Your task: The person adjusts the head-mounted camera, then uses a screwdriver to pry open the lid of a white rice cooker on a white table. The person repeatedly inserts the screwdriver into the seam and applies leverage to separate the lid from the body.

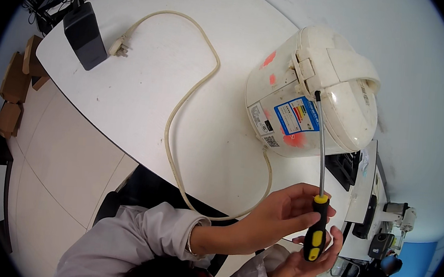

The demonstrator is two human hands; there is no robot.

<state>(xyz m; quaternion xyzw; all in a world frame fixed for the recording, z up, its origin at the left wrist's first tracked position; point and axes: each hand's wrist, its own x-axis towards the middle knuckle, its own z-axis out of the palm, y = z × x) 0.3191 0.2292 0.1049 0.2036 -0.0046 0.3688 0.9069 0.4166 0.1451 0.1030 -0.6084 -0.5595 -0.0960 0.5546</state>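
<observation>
A white rice cooker (267,105) stands on the white table, with its lid, carrying handle and hinge side in view. Red smears and a blue-edged label mark its side. My left hand (287,210) pinches a screwdriver (322,158) near the top of its black-and-yellow grip. Around the lower end of that grip curl the fingers of my right hand (308,265). The long metal shaft points up to the cooker's hinge area, and a small dark piece shows at its tip. Whether the tip touches the cooker, I cannot tell.
From the cooker's base a beige power cord (169,128) loops across the table (130,99) to a plug (119,48). Beside the plug stands a dark grey box-shaped device (85,34). Cardboard boxes (15,86) lie on the floor at left. Another person (379,268) sits at far right.
</observation>
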